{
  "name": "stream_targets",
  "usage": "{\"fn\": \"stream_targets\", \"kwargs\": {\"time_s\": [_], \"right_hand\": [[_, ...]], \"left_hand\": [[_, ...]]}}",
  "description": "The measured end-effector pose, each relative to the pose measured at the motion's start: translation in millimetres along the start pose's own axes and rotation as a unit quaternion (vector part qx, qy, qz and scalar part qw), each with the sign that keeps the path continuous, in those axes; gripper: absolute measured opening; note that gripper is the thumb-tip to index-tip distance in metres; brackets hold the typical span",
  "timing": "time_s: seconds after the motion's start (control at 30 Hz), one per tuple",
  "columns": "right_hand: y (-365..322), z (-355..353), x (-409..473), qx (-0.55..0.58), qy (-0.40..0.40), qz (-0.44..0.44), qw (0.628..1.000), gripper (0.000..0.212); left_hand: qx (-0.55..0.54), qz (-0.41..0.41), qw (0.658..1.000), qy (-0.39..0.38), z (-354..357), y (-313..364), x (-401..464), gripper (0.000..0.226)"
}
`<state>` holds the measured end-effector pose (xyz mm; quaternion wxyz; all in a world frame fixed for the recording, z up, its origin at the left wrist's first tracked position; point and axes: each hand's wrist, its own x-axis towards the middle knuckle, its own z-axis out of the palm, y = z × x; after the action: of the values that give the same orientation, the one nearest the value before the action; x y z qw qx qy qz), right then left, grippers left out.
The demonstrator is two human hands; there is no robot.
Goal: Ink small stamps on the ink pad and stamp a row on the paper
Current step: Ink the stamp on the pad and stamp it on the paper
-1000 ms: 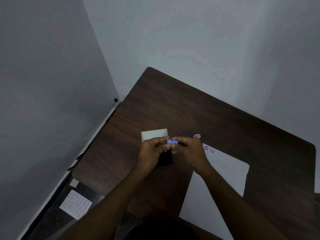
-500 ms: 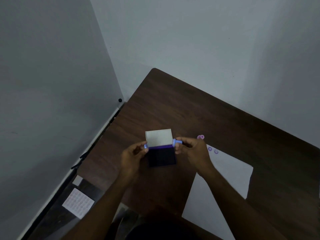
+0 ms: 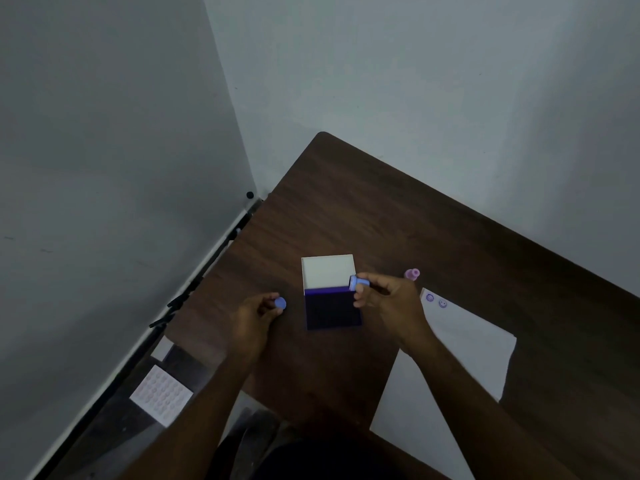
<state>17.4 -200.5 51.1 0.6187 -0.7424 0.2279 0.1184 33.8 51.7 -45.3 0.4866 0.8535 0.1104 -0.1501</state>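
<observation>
An open ink pad [image 3: 332, 310] with a dark purple surface lies on the brown table, its white lid [image 3: 328, 273] flipped back. My right hand [image 3: 388, 299] grips a small blue stamp [image 3: 356, 282] sideways, just above the pad's far right corner. My left hand [image 3: 256, 315] pinches the stamp's blue cap [image 3: 280, 303], left of the pad. A white sheet of paper [image 3: 457, 344] lies to the right, with two purple round prints [image 3: 435, 300] near its far corner. A pink stamp [image 3: 412, 274] stands beyond the paper.
The table [image 3: 381, 209] sits in a corner between two grey walls. On the floor at the lower left lie a white sheet with a dotted pattern [image 3: 161, 394] and a small white piece [image 3: 162, 348]. Dark cables [image 3: 180, 299] run along the wall base.
My two hands were together on the blue stamp and have pulled apart. The cap went left with my left hand; the stamp stayed in my right hand by the pad.
</observation>
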Motion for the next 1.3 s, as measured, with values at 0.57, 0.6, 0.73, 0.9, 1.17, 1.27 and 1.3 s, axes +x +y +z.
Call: {"fn": "stream_targets", "kwargs": {"time_s": [0.57,0.6,0.73,0.9,1.17,1.27,1.3], "right_hand": [[-22.0,-2.7,-30.5,0.459,-0.119,0.077,0.877,0.029],[-23.4,-2.3,-30.7,0.476,-0.115,0.082,0.868,0.029],[-28.4,-0.6,-31.8,0.502,-0.12,0.074,0.853,0.027],[-33.7,0.1,-30.3,0.505,-0.142,0.057,0.849,0.029],[-37.2,4.7,-31.0,0.49,-0.154,0.041,0.857,0.033],[-36.2,4.3,-31.0,0.506,-0.156,0.056,0.847,0.032],[-34.8,4.2,-30.9,0.521,-0.16,0.064,0.836,0.031]], "left_hand": [[-0.077,0.175,0.979,-0.073,-4.8,119.0,-36.7,0.041],[-0.064,0.194,0.976,-0.079,-4.9,131.4,-40.6,0.044],[-0.035,0.249,0.965,-0.071,-5.7,159.4,-48.9,0.056],[-0.019,0.264,0.963,-0.05,-1.6,170.8,-48.4,0.05],[-0.045,0.261,0.964,-0.014,5.0,178.9,-53.1,0.043],[-0.012,0.259,0.966,-0.015,4.7,181.3,-51.2,0.045],[0.004,0.255,0.967,-0.016,4.3,181.3,-50.3,0.046]]}}
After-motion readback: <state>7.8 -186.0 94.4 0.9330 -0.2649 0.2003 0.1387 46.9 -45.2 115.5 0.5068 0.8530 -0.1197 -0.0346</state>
